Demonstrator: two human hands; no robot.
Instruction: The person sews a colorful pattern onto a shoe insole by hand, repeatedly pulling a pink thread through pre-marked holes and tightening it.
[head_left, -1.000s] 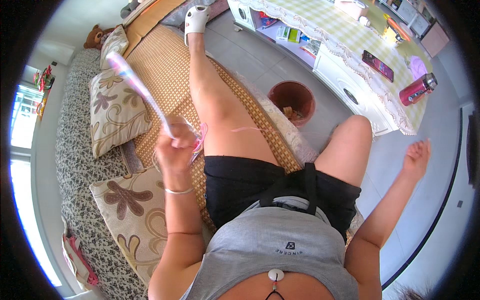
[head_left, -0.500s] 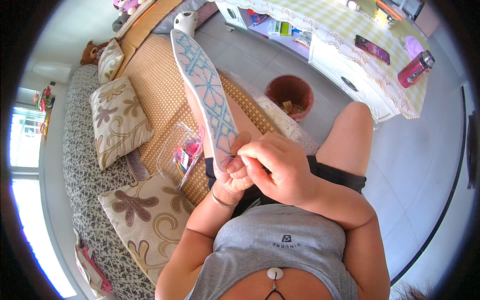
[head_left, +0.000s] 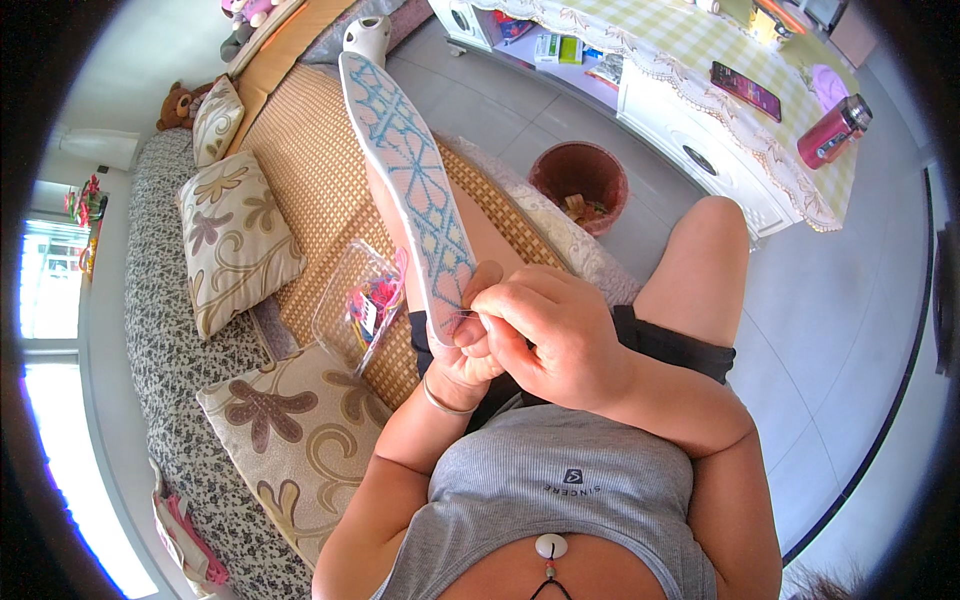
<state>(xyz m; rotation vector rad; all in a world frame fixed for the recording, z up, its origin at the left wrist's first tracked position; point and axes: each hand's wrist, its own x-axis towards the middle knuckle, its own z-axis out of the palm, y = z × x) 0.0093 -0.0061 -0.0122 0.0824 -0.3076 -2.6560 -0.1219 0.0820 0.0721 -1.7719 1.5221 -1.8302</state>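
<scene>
I hold the blue-patterned embroidered insole (head_left: pixel 415 190) to the left of the dark red wastebasket (head_left: pixel 575 168), its long sole slanting up over my left leg. My left hand (head_left: pixel 462 358) is closed around the insole's near end. My right hand (head_left: pixel 555 325), nearer to me than the wastebasket, pinches thumb and forefinger together at the insole's right edge, on a fine needle or thread (head_left: pixel 472 315), too small to tell which. Farther left of the wastebasket, a clear plastic box (head_left: pixel 338 300) of bright embroidery threads (head_left: pixel 378 298) sits on the woven mat (head_left: pixel 310 130). Right of the wastebasket and beyond it, a smartphone (head_left: pixel 746 91) and a magenta vacuum flask (head_left: pixel 832 134) rest on the checked tablecloth (head_left: pixel 685 60).
</scene>
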